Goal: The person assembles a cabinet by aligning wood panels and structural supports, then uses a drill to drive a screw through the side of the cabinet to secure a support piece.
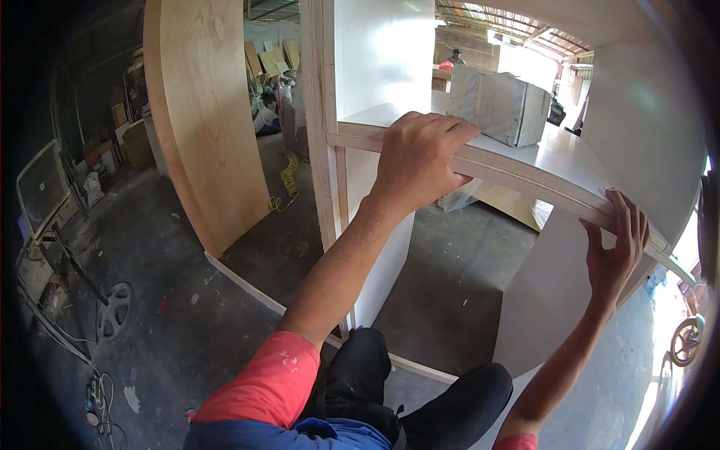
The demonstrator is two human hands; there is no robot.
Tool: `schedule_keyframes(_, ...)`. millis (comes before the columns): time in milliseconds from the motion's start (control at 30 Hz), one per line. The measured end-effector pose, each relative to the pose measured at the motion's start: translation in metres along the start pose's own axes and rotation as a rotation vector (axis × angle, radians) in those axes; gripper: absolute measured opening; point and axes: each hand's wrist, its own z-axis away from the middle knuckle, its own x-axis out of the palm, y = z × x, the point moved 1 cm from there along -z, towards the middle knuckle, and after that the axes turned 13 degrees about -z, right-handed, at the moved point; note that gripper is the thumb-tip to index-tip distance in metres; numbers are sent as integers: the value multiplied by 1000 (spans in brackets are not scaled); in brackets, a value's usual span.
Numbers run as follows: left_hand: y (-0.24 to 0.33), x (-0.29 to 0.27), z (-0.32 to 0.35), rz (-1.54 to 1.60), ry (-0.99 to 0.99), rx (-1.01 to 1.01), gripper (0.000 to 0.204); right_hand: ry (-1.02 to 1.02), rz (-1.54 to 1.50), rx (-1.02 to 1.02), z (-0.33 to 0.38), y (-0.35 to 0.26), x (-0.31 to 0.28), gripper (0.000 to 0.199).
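Note:
An open cabinet frame with white inner faces and raw plywood edges stands before me. Its middle shelf (540,184) runs across at chest height, and layered wood shows along its front edge. My left hand (427,154) is wrapped over that edge near the upright divider (319,112), thumb below and fingers on top. Farther right, my right hand (619,244) grips the same edge close to the right side panel (637,112), fingers bent over it. A thin strip (675,266) sticks out past the panel at the right end. Fine dust speckles my left forearm.
A wrapped block-shaped bundle (499,105) appears behind the shelf. A tall wooden side panel (206,112) stands at the left, with a coiled yellow hose (289,180) beyond it. A cabled power tool (94,401) and a metal stand (49,187) are at far left. One person (455,57) is in the background.

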Motion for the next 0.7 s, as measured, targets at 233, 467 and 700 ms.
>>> schedule_keyframes(233, -1, 1, 1, 11, -19, -31, 48, -13, -4, 2, -2, -6, -2, 61)
schedule_keyframes(467, -3, 2, 3, -5, -38, -31, 48, -20, 12, -7, -2, -8, 2, 59)
schedule_keyframes(700, -1, 5, 2, 8, -47, -47, 42, -33, 24, 64, 0, 1, -1, 55)
